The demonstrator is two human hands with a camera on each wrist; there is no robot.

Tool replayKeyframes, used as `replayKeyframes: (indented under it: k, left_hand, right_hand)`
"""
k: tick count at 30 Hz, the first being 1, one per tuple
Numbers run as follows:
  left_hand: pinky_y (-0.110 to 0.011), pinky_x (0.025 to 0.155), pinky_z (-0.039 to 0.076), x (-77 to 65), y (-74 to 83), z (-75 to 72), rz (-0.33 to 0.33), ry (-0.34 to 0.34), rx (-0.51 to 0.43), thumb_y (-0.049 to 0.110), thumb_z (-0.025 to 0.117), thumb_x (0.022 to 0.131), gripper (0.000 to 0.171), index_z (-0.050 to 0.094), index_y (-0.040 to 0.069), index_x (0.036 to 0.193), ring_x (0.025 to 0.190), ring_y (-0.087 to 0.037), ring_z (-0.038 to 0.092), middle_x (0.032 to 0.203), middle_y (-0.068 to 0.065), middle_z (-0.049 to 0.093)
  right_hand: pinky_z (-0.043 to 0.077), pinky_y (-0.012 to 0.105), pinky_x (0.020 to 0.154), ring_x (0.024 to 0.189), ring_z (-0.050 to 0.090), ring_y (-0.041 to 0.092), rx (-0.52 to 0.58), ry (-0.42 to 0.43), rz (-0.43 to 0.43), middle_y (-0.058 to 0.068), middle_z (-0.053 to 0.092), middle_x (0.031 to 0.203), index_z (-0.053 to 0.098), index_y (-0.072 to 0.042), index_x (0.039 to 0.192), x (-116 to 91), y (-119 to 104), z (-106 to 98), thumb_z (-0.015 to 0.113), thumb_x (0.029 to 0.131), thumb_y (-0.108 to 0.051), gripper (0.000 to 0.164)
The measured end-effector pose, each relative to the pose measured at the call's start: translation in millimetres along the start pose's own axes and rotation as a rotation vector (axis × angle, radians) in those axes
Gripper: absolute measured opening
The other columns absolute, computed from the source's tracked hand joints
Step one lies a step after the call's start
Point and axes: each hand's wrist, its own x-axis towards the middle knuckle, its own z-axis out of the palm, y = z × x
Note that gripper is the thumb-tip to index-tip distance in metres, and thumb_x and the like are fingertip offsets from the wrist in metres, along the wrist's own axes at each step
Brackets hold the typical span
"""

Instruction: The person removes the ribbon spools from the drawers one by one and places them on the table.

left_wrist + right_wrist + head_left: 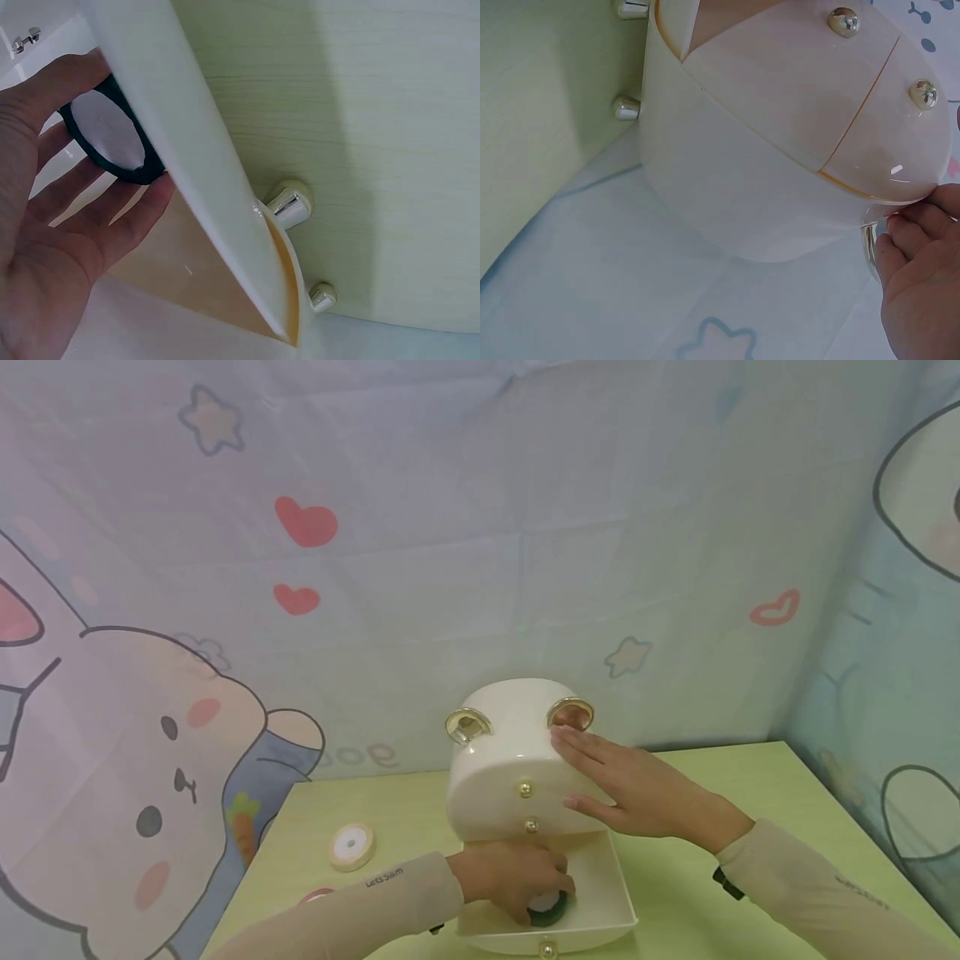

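A glossy white storage box (pixel 487 802) with gold ball knobs has its bottom drawer (pixel 611 889) pulled out. Inside that drawer my left hand (pixel 513 877) grips a dark green ribbon roll (pixel 550 913) with a white centre. The left wrist view shows the thumb and fingers (pixel 142 214) around the roll (pixel 142 174), close behind the drawer's wall (pixel 187 142). My right hand (pixel 637 781) rests with extended fingers on the box's upper right, beside a gold ring-shaped ear (pixel 572 713). From the right wrist, this hand (pixel 922 262) shows at the box's top edge.
A cream ribbon roll (pixel 352 847) lies left of the box on the light green table (pixel 405 806). Beyond my left sleeve a pink-edged roll (pixel 317 894) is mostly hidden. Behind the table hangs a printed cloth (pixel 420 610).
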Motion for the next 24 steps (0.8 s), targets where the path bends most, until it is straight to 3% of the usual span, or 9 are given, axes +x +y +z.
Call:
replayKeyframes:
  k: [14,19,24]
  left_hand:
    - [-0.013,0.088,0.049,-5.3,2.2,-13.9,-0.024,0.023,-0.076,0.042,0.09,0.08,0.064,0.064,0.031,0.137,0.102,0.001,0.061,0.125,0.011,0.064]
    - [-0.015,0.091,0.051,-7.4,2.4,-20.2,-0.034,0.023,-0.058,0.046,0.09,0.08,0.067,0.062,0.034,0.14,0.106,0.0,0.062,0.13,0.012,0.064]
    - [-0.015,0.094,0.05,-10.8,3.7,-25.9,-0.026,0.017,-0.116,0.043,0.091,0.08,0.068,0.062,0.033,0.141,0.112,-0.001,0.062,0.135,0.01,0.063]
  right_hand:
    - [0.05,0.046,0.114,0.154,0.044,0.028,0.005,-0.009,0.006,0.009,0.037,0.171,0.033,-0.009,0.165,0,0,0,0.063,0.104,-0.043,0.076]
    - [0.05,0.047,0.114,0.154,0.044,0.029,-0.001,0.002,0.001,0.009,0.038,0.17,0.034,-0.008,0.164,0,0,0,0.063,0.103,-0.044,0.077]
    - [0.05,0.046,0.114,0.153,0.045,0.029,-0.001,0.0,0.003,0.01,0.038,0.17,0.034,-0.008,0.164,0,0,1,0.064,0.103,-0.043,0.076]
